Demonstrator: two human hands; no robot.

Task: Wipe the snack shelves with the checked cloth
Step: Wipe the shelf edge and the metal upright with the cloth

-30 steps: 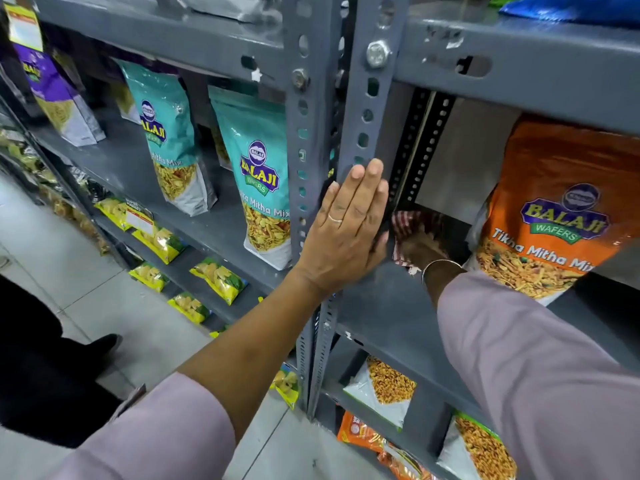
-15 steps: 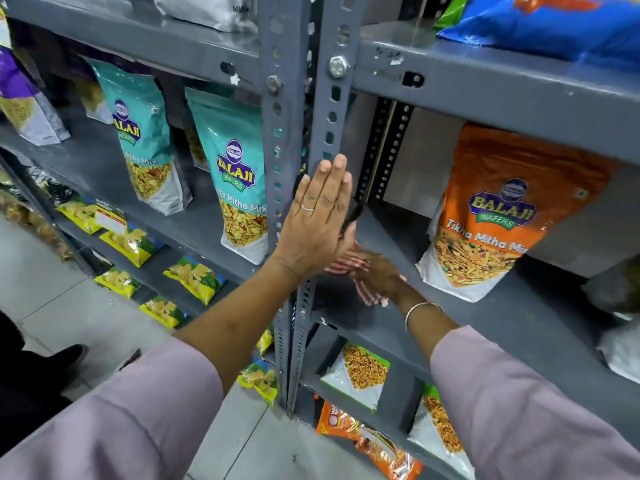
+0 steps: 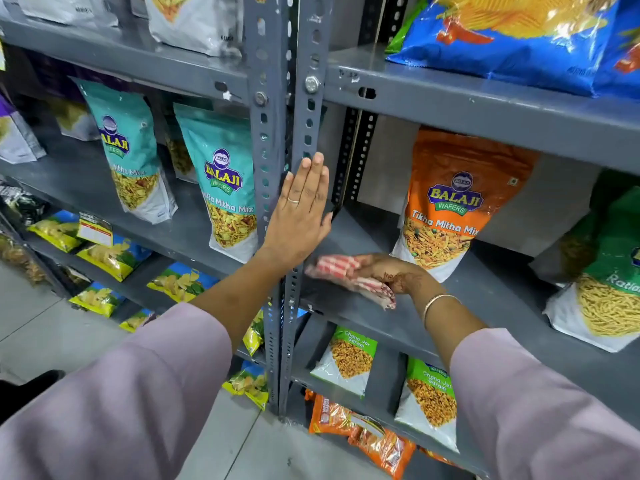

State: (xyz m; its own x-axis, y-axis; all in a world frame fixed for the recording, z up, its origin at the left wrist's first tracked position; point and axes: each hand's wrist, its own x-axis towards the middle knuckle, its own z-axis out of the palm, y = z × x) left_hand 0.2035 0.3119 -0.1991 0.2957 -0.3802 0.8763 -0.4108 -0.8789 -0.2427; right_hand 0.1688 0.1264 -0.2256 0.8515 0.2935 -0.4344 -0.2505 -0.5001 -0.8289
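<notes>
The right hand (image 3: 391, 271) presses the cloth (image 3: 353, 277) flat on the shelf (image 3: 502, 306), its length running left-right beside the orange bag (image 3: 450, 206), while the left hand (image 3: 301, 209) lies open, empty, against the post (image 3: 294, 98)

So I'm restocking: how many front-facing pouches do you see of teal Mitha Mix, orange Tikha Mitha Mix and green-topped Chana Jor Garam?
Teal Mitha Mix pouches: 2
Orange Tikha Mitha Mix pouch: 1
Green-topped Chana Jor Garam pouches: 2
Total: 5
Packs half hidden behind the teal ones are too unclear to count.
</notes>
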